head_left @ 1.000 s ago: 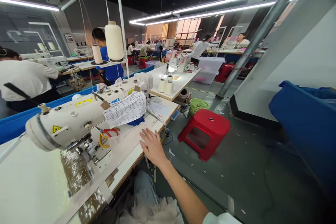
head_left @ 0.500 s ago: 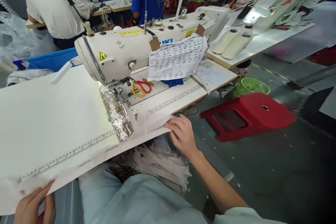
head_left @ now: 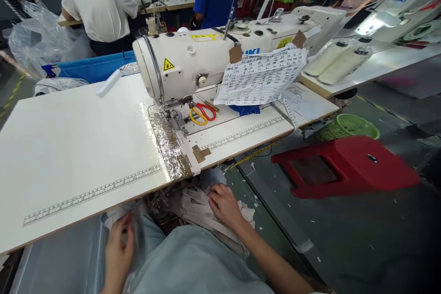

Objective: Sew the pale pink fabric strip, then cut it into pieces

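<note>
Below the table edge, the left hand (head_left: 119, 248) closes on a blurred pale fabric piece (head_left: 138, 225), while the right hand (head_left: 225, 204) rests with fingers spread on the heap of white fabric strips (head_left: 196, 206) lying between both hands, nearer the right. Beyond, the sewing table (head_left: 76, 147) carries a white sewing machine (head_left: 206, 55) and scissors (head_left: 203, 112).

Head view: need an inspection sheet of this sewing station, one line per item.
Surface: white sewing table with printed ruler strips along the front edge; foil patch beside the needle plate.
Job's things: pile of pale fabric strips in the lap, below the table edge.
Clutter: yellow-and-red scissors, handwritten paper sheet taped to the white sewing machine, white roll.
Grippers: left hand blurred, on pale fabric, grip unclear; right hand resting on the strips.
Cables: yellow tape measure hanging under the table edge; nothing else seen.
Surroundings: red plastic stool, green basket, other people at machines behind.
</note>
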A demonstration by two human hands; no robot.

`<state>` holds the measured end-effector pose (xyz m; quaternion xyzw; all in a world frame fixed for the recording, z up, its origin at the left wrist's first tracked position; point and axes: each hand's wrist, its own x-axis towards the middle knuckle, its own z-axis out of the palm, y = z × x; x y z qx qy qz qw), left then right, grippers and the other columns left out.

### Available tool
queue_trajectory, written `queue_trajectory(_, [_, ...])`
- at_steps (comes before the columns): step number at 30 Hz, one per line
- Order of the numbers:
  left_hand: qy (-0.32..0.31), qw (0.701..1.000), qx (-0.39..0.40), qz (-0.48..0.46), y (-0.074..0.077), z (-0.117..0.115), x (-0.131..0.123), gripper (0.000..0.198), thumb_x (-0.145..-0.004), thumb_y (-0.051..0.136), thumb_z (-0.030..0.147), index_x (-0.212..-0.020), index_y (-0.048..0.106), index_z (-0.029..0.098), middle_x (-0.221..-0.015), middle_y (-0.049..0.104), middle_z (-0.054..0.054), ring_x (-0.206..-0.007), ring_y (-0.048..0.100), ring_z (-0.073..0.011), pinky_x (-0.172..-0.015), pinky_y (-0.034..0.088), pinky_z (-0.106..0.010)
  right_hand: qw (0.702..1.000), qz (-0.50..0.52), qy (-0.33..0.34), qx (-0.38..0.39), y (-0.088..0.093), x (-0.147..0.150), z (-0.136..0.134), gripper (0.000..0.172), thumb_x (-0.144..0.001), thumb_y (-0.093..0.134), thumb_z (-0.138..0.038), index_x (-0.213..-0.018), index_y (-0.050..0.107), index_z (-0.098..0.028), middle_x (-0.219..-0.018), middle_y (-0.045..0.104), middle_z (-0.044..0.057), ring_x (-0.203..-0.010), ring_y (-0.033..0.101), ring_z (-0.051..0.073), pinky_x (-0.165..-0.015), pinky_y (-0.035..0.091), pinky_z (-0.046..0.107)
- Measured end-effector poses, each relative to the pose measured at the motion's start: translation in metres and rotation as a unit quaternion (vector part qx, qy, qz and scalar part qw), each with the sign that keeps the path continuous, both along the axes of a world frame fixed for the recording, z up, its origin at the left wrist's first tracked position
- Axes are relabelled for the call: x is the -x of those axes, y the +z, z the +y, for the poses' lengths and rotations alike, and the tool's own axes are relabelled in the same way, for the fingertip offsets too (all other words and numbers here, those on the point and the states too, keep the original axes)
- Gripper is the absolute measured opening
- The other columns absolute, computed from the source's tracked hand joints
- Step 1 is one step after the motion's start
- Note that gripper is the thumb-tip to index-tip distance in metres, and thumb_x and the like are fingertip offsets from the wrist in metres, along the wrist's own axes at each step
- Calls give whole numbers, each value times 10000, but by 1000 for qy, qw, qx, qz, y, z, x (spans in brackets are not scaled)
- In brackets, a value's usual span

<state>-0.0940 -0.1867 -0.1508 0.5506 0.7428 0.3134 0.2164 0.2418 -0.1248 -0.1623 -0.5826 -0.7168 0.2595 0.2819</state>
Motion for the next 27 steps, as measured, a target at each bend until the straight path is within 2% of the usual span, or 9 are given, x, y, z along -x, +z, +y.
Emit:
queue_trajectory(4, [-214,937,120,-249,23,31,-84,451,-878,444,559,-970,691,194,-871,730,-85,-811,693,-222,-726,575,-335,991,96,-80,35,15,8,7,588,-958,288,-594,-569,501,-207,-505,455,1,-486,456,165,-469,379,268])
queue_trajectory(6, [-278,898,128,-315,35,44,-123,489,-852,475,618,-938,702,193,-986,719,-102,-935,666,-234,-847,537,-357,983,146,-94,58,32,12,6,587,-966,279,-604,-599,502,-205,-443,423,-33,-409,424,138,-412,348,235])
queue_trajectory(9, [-287,850,141,-418,53,60,-165,511,-817,527,641,-899,665,156,-975,703,-100,-966,633,-234,-887,493,-346,973,198,-85,80,66,12,-1,517,-956,380,-580,-656,549,-195,-472,512,-24,-428,494,138,-436,402,226])
queue_trajectory(12, [-264,810,185,-490,74,70,-176,499,-815,513,654,-773,566,160,-630,617,-14,-600,579,-139,-627,475,-250,976,193,-97,3,101,3,-6,439,-950,468,-491,-642,569,-196,-556,558,-1,-506,526,146,-501,423,239])
queue_trajectory(15, [-373,757,302,-443,100,76,-159,473,-818,505,648,-701,474,191,-458,449,65,-374,352,-68,-413,283,-197,979,166,-78,-84,124,-4,-1,336,-975,458,-388,-739,615,-209,-698,606,29,-658,569,173,-629,455,270])
queue_trajectory(18, [-504,716,350,-333,131,80,-132,423,-849,528,550,-647,454,186,-506,453,52,-427,357,-69,-427,249,-200,971,172,168,6,130,-1,8,357,-999,392,-421,-859,648,-215,-834,657,49,-809,611,189,-909,444,370])
queue_trajectory(21, [-532,774,253,-233,157,83,-94,364,-851,580,442,-629,488,168,-604,471,31,-564,410,-89,-534,306,-208,914,191,353,61,129,3,16,444,-977,407,-506,-735,615,-198,-652,599,-8,-635,587,143,-999,397,414])
queue_trajectory(24, [-481,842,185,-157,172,80,-38,353,-840,593,436,-625,517,166,-618,459,28,-608,430,-103,-574,325,-204,924,164,343,48,138,-12,24,423,-953,473,-511,-697,597,-198,-594,556,-7,-620,557,145,-808,487,336])
queue_trajectory(27, [-402,880,234,-95,186,74,27,372,-858,536,467,-637,533,168,-605,463,31,-552,433,-97,-507,324,-178,937,74,334,73,159,-49,37,347,-976,482,-443,-763,636,-216,-645,610,27,-625,573,142,-587,461,255])
